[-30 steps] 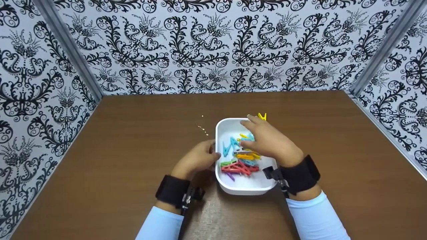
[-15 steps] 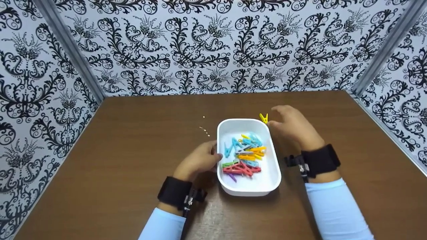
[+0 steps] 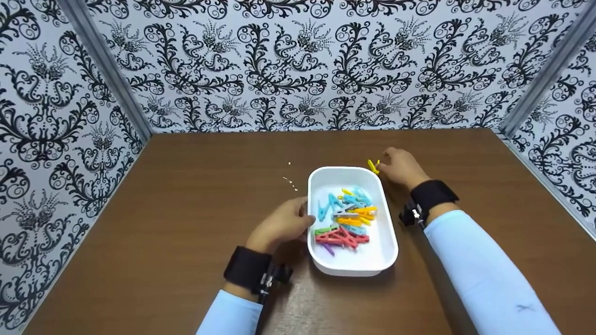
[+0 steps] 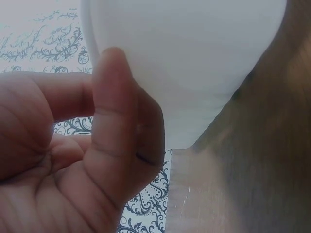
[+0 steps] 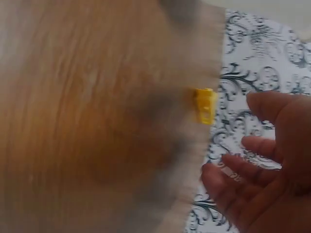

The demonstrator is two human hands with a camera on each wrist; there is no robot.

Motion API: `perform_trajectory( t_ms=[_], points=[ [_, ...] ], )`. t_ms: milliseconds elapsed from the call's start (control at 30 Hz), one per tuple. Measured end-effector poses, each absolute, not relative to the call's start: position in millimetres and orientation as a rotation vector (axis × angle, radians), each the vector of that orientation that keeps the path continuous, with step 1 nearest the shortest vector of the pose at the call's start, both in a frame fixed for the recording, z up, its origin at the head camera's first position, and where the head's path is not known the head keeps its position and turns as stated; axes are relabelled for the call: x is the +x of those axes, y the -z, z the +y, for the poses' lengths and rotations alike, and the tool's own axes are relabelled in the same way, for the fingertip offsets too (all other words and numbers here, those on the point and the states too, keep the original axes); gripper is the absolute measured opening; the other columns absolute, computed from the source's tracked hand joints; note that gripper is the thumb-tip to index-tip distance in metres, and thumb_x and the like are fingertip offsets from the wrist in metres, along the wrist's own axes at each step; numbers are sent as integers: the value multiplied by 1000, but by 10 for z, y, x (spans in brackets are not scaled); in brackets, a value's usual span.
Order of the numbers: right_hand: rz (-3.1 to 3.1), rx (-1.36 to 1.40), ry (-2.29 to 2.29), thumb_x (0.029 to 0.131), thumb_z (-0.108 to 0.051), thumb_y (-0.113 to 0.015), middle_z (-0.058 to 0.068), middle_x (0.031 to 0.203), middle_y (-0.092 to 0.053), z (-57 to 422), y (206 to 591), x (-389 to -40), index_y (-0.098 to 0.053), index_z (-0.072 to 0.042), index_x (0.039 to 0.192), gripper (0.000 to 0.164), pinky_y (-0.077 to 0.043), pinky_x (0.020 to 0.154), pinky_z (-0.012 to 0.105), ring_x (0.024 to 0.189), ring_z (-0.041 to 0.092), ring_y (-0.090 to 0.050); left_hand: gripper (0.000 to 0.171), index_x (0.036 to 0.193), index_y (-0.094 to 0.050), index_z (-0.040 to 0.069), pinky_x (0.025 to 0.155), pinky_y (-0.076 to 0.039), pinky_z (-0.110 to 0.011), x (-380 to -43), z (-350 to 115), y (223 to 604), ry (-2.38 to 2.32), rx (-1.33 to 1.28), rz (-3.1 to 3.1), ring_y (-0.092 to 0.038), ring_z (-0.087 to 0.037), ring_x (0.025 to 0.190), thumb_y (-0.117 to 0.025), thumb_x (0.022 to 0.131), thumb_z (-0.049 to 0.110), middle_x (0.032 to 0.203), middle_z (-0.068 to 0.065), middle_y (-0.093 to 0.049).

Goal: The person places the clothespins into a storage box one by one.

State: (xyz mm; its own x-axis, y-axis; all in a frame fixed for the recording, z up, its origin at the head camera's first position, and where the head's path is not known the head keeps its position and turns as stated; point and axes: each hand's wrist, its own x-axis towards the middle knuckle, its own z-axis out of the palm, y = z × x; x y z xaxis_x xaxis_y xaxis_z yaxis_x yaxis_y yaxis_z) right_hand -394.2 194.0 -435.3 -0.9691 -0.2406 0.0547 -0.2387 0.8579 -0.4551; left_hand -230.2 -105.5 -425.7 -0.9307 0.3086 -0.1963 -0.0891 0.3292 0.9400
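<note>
My left hand [image 3: 285,221] grips the left rim of a white plastic tub [image 3: 389,237], thumb on the rim and fingers outside; the left wrist view shows this thumb [image 4: 114,97] against the white wall. Inside the tub lie several plastic clothespins: red [image 3: 342,238], blue [image 3: 356,200], orange [image 3: 349,221], with green, purple and grey ones among them. Beyond its far right corner a yellow clothespin [image 3: 373,166] lies on the table. My right hand [image 3: 402,167] is right beside it, thumb close to it; in the right wrist view the fingers are spread near the yellow clothespin [image 5: 206,106].
The brown wooden table [image 3: 209,195] is enclosed by patterned black-and-white walls [image 3: 298,70] with grey metal corner strips. A few pale specks [image 3: 292,184] show on the tabletop left of the tub. Both wrists wear black straps with small cameras.
My right hand has moved from over the tub out to the right and then in to the yellow clothespin. My left hand keeps its hold on the tub's rim.
</note>
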Motion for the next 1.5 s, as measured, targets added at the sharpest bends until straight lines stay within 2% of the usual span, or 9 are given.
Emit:
perform_trajectory(
  t_ms=[233, 467, 600, 767, 1033, 1400, 1500],
  points=[
    [2919, -522, 662, 98, -17, -56, 34, 135, -50, 1842, 4459, -3980, -46, 12, 139, 51, -37, 106, 57, 123, 46, -48, 45, 142, -45, -5, 67, -60, -38, -2294, -1040, 4293, -1621, 224, 2251, -69, -26, 82, -53, 99, 3, 105, -25, -64],
    [2964, -669, 616, 95, -12, -60, 27, 110, -60, 1828, 4454, -3983, -63, 10, 117, 31, -46, 92, 55, 102, 41, -56, 44, 141, -45, -5, 67, -60, -38, -2311, -1055, 4243, -1630, 204, 2260, -68, -26, 80, -53, 98, 2, 105, -26, -64],
    [2955, -708, 620, 92, -9, -61, 26, 111, -61, 1859, 4453, -3996, -65, 8, 114, 28, -46, 94, 54, 105, 40, -56, 45, 141, -45, -5, 69, -60, -37, -2314, -1056, 4228, -1628, 193, 2262, -69, -28, 86, -53, 98, 3, 107, -24, -64],
    [2956, -679, 664, 90, -10, -63, 27, 114, -60, 1900, 4479, -4023, -64, 8, 115, 30, -45, 95, 55, 107, 41, -55, 44, 141, -45, -5, 70, -60, -38, -2311, -1062, 4222, -1638, 202, 2258, -69, -31, 89, -53, 98, 4, 107, -24, -64],
    [3043, -504, 583, 91, -27, -64, 28, 104, -60, 1887, 4523, -4036, -62, 12, 107, 42, -47, 88, 55, 99, 43, -56, 43, 140, -47, -4, 70, -59, -37, -2306, -1060, 4231, -1622, 189, 2271, -68, -30, 89, -54, 99, 5, 107, -22, -64],
    [2997, -455, 568, 87, -17, -63, 26, 100, -68, 1903, 4427, -3961, -68, 10, 102, 31, -52, 82, 54, 94, 42, -63, 41, 138, -48, -5, 68, -59, -38, -2319, -1061, 4249, -1646, 205, 2251, -69, -31, 86, -53, 99, 3, 105, -24, -64],
    [2980, -473, 536, 87, -18, -64, 21, 90, -69, 1908, 4401, -3960, -70, 8, 95, 28, -53, 74, 49, 83, 37, -62, 41, 138, -48, -6, 67, -60, -40, -2328, -1064, 4255, -1628, 240, 2279, -68, -29, 83, -53, 98, 2, 104, -25, -64]
  ],
)
